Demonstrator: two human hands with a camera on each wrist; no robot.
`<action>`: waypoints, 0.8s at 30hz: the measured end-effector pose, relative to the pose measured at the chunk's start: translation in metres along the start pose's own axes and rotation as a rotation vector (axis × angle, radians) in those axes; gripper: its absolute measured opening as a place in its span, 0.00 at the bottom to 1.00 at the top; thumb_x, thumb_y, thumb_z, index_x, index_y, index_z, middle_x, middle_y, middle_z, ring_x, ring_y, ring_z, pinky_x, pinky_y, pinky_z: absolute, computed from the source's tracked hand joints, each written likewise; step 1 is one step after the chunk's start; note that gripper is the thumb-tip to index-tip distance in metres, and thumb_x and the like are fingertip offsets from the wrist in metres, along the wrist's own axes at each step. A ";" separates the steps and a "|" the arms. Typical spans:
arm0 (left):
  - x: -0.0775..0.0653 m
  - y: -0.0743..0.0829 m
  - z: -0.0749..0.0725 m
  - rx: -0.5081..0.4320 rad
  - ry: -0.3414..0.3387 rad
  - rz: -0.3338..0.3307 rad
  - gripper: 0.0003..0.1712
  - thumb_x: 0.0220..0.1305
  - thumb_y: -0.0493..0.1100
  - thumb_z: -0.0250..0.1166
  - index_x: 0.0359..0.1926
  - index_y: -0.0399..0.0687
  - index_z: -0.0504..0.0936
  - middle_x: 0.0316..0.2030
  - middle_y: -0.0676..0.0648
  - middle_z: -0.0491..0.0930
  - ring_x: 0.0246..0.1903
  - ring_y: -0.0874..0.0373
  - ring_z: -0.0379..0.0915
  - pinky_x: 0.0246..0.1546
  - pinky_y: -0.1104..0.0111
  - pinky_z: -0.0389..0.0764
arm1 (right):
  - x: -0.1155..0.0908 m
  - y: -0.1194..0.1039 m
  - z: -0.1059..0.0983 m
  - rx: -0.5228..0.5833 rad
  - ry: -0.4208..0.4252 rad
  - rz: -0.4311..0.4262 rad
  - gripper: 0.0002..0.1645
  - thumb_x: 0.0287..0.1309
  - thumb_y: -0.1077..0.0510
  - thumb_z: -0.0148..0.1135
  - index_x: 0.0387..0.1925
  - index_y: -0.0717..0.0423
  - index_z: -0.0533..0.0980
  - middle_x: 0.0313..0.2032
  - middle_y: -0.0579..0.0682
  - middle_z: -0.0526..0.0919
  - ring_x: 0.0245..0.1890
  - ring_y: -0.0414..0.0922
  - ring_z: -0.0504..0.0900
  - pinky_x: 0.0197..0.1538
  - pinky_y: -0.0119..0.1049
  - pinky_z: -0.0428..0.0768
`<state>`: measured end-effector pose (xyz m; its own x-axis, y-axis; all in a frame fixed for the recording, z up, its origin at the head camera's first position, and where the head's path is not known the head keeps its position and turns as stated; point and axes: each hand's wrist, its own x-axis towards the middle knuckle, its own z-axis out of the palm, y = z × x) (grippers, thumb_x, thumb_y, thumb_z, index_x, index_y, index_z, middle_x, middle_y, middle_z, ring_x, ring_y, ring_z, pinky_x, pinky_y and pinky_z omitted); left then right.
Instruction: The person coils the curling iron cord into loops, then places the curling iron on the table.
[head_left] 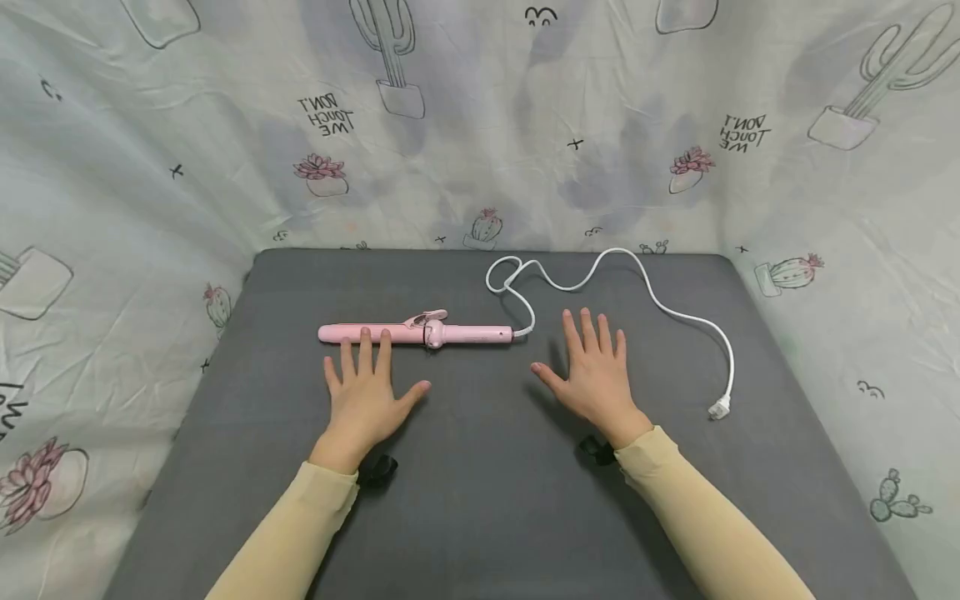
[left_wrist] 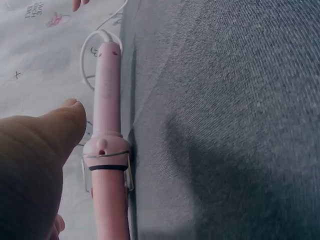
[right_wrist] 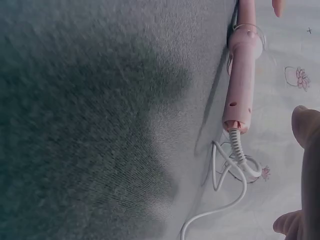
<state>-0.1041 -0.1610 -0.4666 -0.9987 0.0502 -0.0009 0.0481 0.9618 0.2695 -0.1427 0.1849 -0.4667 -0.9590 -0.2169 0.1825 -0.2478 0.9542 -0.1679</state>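
A pink curling iron (head_left: 476, 334) lies crosswise on the grey table, its barrel to the left and its handle to the right. My left hand (head_left: 363, 408) is spread palm down in front of the barrel, with the middle fingertips overlapping it in the head view. My right hand (head_left: 598, 379), fingers straight and apart, is to the right of the handle with nothing in it. From the handle end runs a white cord (head_left: 663, 307), looped once near the iron. In the left wrist view the thumb (left_wrist: 70, 122) shows beside the iron's handle (left_wrist: 107, 95).
The cord ends in a white plug (head_left: 719, 407) on the right side of the grey tabletop (head_left: 480, 500). A pale curtain (head_left: 510, 125) printed with cacti surrounds the table at the back and both sides. Dark wrist cameras (head_left: 377, 471) sit under both wrists.
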 end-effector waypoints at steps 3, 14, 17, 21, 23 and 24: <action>0.003 0.002 0.001 -0.002 -0.009 -0.002 0.60 0.58 0.77 0.51 0.77 0.49 0.38 0.75 0.37 0.33 0.71 0.35 0.22 0.61 0.36 0.24 | 0.005 0.000 0.003 0.008 -0.010 -0.006 0.61 0.53 0.18 0.44 0.76 0.49 0.46 0.73 0.61 0.50 0.72 0.62 0.45 0.67 0.63 0.41; 0.015 0.016 0.003 -0.005 -0.004 0.045 0.60 0.58 0.77 0.51 0.77 0.49 0.40 0.75 0.39 0.32 0.71 0.40 0.16 0.63 0.41 0.23 | 0.037 0.010 0.004 0.147 -0.056 -0.096 0.52 0.63 0.27 0.45 0.76 0.53 0.47 0.72 0.60 0.54 0.72 0.60 0.49 0.68 0.59 0.46; 0.022 0.023 0.005 0.002 0.005 0.070 0.60 0.57 0.78 0.51 0.77 0.51 0.38 0.75 0.40 0.33 0.71 0.43 0.13 0.64 0.43 0.23 | 0.051 0.016 0.007 0.223 -0.028 -0.132 0.46 0.67 0.33 0.46 0.74 0.56 0.51 0.70 0.61 0.58 0.70 0.59 0.54 0.67 0.57 0.51; 0.033 0.035 0.007 -0.007 0.016 0.120 0.60 0.57 0.76 0.55 0.77 0.51 0.39 0.75 0.41 0.35 0.72 0.44 0.15 0.65 0.45 0.23 | 0.068 0.022 0.012 0.316 -0.015 -0.159 0.39 0.70 0.41 0.46 0.72 0.60 0.54 0.68 0.62 0.62 0.68 0.59 0.59 0.66 0.55 0.55; 0.040 0.041 0.010 -0.002 0.024 0.164 0.60 0.57 0.75 0.57 0.77 0.50 0.41 0.75 0.41 0.36 0.72 0.43 0.19 0.66 0.46 0.24 | 0.078 0.024 0.015 0.351 -0.028 -0.148 0.37 0.72 0.43 0.44 0.72 0.60 0.56 0.68 0.61 0.62 0.68 0.58 0.59 0.67 0.53 0.56; 0.043 0.044 0.011 0.000 0.027 0.193 0.59 0.57 0.73 0.59 0.77 0.49 0.43 0.75 0.40 0.37 0.73 0.43 0.20 0.66 0.47 0.24 | 0.083 0.025 0.016 0.368 -0.032 -0.140 0.35 0.72 0.44 0.44 0.72 0.60 0.56 0.68 0.61 0.63 0.68 0.57 0.60 0.67 0.52 0.56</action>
<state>-0.1451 -0.1138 -0.4657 -0.9710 0.2263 0.0767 0.2387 0.9349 0.2625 -0.2310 0.1873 -0.4716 -0.9146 -0.3521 0.1987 -0.4040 0.7784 -0.4804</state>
